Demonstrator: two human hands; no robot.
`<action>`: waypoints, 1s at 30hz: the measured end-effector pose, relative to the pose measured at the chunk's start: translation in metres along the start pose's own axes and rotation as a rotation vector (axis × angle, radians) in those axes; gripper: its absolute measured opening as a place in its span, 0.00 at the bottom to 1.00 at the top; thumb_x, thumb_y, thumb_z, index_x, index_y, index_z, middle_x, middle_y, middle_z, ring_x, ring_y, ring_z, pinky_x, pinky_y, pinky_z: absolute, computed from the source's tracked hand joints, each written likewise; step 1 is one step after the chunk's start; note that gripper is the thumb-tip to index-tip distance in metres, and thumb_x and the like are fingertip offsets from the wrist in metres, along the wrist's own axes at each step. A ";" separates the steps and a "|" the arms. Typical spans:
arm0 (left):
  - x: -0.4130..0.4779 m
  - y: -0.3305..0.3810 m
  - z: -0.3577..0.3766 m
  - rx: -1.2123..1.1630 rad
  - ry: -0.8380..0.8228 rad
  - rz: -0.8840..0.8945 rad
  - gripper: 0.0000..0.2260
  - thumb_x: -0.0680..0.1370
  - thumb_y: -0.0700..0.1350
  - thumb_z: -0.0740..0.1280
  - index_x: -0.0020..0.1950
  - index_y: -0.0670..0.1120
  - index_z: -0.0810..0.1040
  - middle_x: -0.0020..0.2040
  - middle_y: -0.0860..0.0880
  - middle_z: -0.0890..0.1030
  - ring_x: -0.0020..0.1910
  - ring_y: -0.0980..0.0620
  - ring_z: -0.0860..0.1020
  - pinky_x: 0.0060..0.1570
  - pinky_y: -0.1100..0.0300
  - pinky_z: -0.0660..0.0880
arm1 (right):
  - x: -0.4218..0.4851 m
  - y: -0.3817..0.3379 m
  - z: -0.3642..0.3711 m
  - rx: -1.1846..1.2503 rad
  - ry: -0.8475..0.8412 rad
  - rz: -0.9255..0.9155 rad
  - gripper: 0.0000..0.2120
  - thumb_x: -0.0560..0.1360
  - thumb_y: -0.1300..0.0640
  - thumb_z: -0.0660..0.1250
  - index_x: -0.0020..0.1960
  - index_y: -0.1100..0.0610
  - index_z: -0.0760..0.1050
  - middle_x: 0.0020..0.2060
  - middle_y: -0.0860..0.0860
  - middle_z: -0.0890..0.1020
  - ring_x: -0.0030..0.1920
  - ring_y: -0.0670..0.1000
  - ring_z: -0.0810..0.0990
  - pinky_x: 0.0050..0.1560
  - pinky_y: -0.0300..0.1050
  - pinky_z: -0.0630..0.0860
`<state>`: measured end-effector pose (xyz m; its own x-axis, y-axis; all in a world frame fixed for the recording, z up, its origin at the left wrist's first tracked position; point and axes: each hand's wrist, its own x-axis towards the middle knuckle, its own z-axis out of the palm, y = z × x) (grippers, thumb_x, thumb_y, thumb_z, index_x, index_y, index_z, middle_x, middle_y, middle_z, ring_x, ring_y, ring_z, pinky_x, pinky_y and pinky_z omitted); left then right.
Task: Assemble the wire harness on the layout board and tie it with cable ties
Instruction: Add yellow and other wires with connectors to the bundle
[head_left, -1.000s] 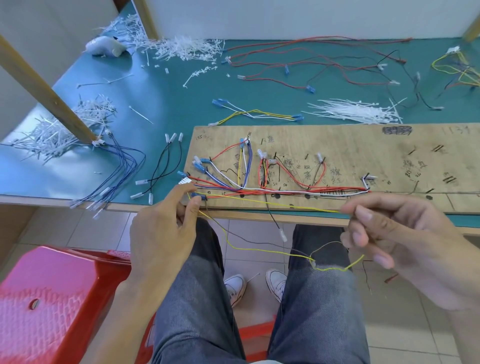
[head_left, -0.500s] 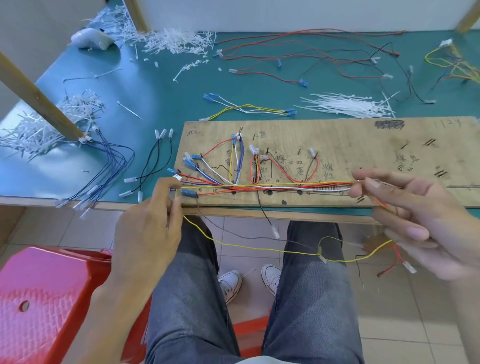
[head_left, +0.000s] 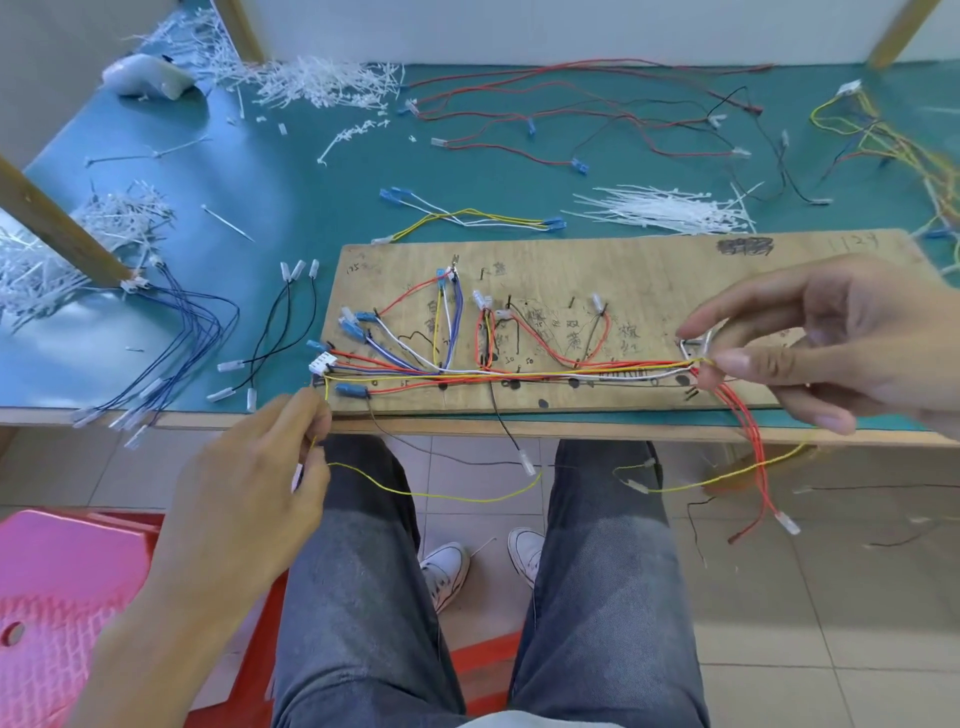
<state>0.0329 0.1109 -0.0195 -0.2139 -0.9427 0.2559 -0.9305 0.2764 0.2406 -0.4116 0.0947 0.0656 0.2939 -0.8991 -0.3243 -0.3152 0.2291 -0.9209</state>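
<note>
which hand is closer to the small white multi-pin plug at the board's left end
Left. The left hand sits just below the small white multi-pin plug, pinching a yellow wire; the right hand is at the wooden layout board's opposite end.

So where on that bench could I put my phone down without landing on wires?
The bare green mat between the blue wire bundle and the yellow-white wire pair. The layout board is also bare along its far right. Crowded: the board's left half and the red wires behind.

Bright even daylight, soft shadows, glare on left tabletop (head_left: 62, 332), wide-angle edge warping
</note>
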 end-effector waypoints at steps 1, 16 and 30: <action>-0.001 0.001 -0.001 0.007 -0.012 0.009 0.19 0.73 0.37 0.75 0.49 0.55 0.68 0.41 0.56 0.76 0.34 0.48 0.77 0.31 0.53 0.74 | 0.002 -0.002 -0.001 -0.003 -0.026 0.007 0.28 0.70 0.45 0.83 0.65 0.57 0.81 0.52 0.64 0.86 0.20 0.51 0.71 0.28 0.34 0.69; -0.002 0.006 -0.007 -0.008 -0.009 0.014 0.20 0.66 0.32 0.67 0.52 0.51 0.74 0.44 0.57 0.74 0.39 0.48 0.70 0.33 0.54 0.72 | 0.011 -0.024 -0.009 -0.181 -0.012 -0.042 0.29 0.66 0.38 0.82 0.60 0.53 0.84 0.50 0.59 0.88 0.22 0.52 0.72 0.25 0.34 0.66; -0.010 -0.015 -0.004 -0.846 -0.188 -0.384 0.20 0.84 0.29 0.57 0.55 0.56 0.69 0.47 0.44 0.86 0.20 0.35 0.76 0.21 0.51 0.76 | -0.002 0.034 0.045 0.009 0.237 -0.039 0.10 0.75 0.48 0.74 0.51 0.54 0.82 0.45 0.58 0.88 0.23 0.52 0.74 0.23 0.35 0.61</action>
<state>0.0500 0.1167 -0.0217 -0.0509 -0.9915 -0.1196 -0.4384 -0.0854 0.8947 -0.3826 0.1205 0.0251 0.0859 -0.9696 -0.2293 -0.2994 0.1944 -0.9341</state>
